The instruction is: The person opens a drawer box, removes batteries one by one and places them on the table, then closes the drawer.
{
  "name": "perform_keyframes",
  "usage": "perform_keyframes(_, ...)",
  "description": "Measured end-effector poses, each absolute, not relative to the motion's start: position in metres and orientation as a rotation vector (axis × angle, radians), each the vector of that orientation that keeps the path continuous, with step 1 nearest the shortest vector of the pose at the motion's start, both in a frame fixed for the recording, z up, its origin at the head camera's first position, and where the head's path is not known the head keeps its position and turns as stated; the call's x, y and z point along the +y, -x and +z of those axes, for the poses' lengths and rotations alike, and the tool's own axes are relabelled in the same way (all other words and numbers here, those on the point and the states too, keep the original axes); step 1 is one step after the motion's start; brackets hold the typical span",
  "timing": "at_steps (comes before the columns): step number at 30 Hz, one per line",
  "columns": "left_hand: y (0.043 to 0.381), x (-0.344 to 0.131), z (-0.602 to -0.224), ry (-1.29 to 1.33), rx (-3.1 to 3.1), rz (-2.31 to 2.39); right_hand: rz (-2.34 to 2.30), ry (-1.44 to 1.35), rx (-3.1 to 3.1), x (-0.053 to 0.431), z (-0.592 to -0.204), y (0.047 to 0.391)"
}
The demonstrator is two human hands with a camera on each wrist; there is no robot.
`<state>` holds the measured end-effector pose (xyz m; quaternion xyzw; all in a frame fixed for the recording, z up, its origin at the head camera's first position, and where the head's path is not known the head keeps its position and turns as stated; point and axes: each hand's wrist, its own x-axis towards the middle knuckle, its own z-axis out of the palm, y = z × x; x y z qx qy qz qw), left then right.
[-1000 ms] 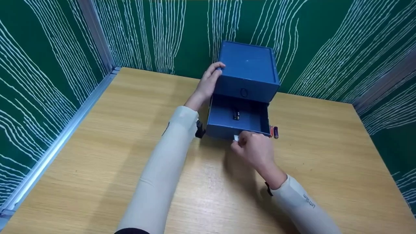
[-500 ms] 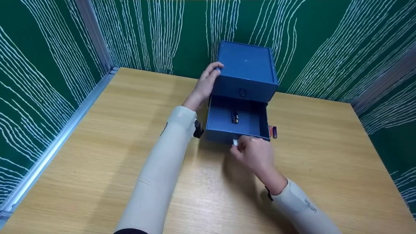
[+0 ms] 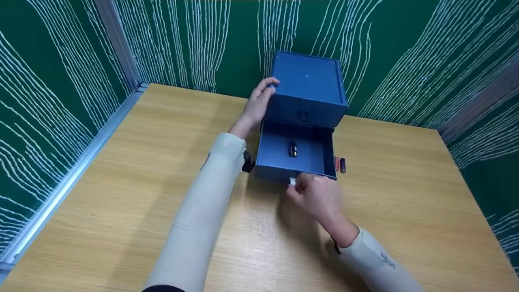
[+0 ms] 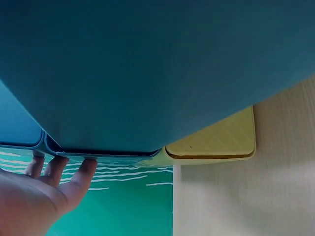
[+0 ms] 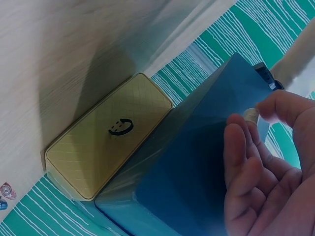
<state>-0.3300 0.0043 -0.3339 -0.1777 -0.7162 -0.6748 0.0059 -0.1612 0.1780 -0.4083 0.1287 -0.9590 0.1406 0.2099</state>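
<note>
A blue drawer cabinet (image 3: 307, 77) stands at the back of the table, its lower blue drawer (image 3: 314, 156) pulled out under the shut top one. My left hand (image 3: 257, 104) rests against the cabinet's left side, with fingertips at the top edge; the left wrist view shows its fingers (image 4: 81, 179) touching the side. Between thumb and fingers, my right hand (image 3: 318, 194) pinches a small white pull (image 5: 251, 115) at the drawer's front. Dark batteries with gold ends (image 3: 292, 149) lie together inside the drawer.
Right of the drawer, a red battery (image 3: 337, 163) and a purple one (image 3: 343, 165) lie on the wooden table (image 3: 405, 202). Beneath the blue drawer is a shut yellow drawer (image 5: 93, 157) with a black loop handle (image 5: 121, 128). A green patterned wall (image 3: 194, 44) stands close behind.
The drawer has slid a little farther out toward me with my right hand, slowing in the last half second. The batteries inside have come forward too. My left hand stays on the cabinet.
</note>
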Motion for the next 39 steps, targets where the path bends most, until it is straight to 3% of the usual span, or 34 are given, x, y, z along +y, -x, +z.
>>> perform_keyframes(23,0.330,0.004,-0.337,0.582,-2.197,-2.134,0.438,-0.423,-2.750,0.178,-0.391,0.151)
perform_keyframes(27,0.331,0.005,-0.337,0.595,-2.164,-2.138,0.501,-0.602,-2.753,0.179,-0.383,0.151)
perform_keyframes(34,0.330,0.005,-0.337,0.564,-2.168,-2.150,0.571,-1.216,-2.776,0.185,-0.374,0.158)
perform_keyframes(39,0.329,0.006,-0.336,0.555,-2.178,-2.151,0.634,-1.366,-2.735,0.189,-0.369,0.163)
